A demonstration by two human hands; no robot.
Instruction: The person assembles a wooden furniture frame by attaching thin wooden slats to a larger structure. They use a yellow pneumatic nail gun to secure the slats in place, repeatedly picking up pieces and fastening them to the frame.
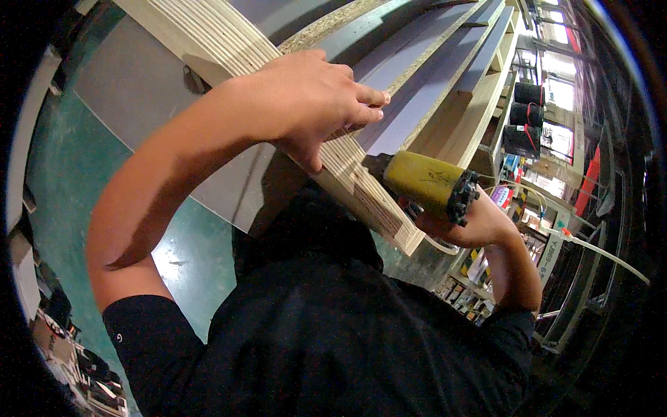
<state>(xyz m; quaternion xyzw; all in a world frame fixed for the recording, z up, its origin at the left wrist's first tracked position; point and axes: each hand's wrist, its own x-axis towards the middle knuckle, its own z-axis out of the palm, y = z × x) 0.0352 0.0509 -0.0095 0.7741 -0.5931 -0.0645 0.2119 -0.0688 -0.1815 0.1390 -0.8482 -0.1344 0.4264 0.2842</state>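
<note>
A layered plywood beam (351,163) runs slantwise from the upper left down to the middle. My left hand (313,101) is closed over it, the fingers lying across the far side and the thumb on the near side. In my right hand (479,222) is a yellow air nail gun (425,182), tilted with its dark nose at the beam's far edge, close to the beam's near end. Whether the nose touches the wood, I cannot tell. The gun's body hides most of my right hand's fingers.
Beyond the beam, long lilac-grey panels (451,76) lie between chipboard and wooden strips. A grey sheet (132,83) extends under the beam at left, over the green floor (62,167). Black bundles (524,115) are stacked at right. A pale hose (611,256) crosses the right side.
</note>
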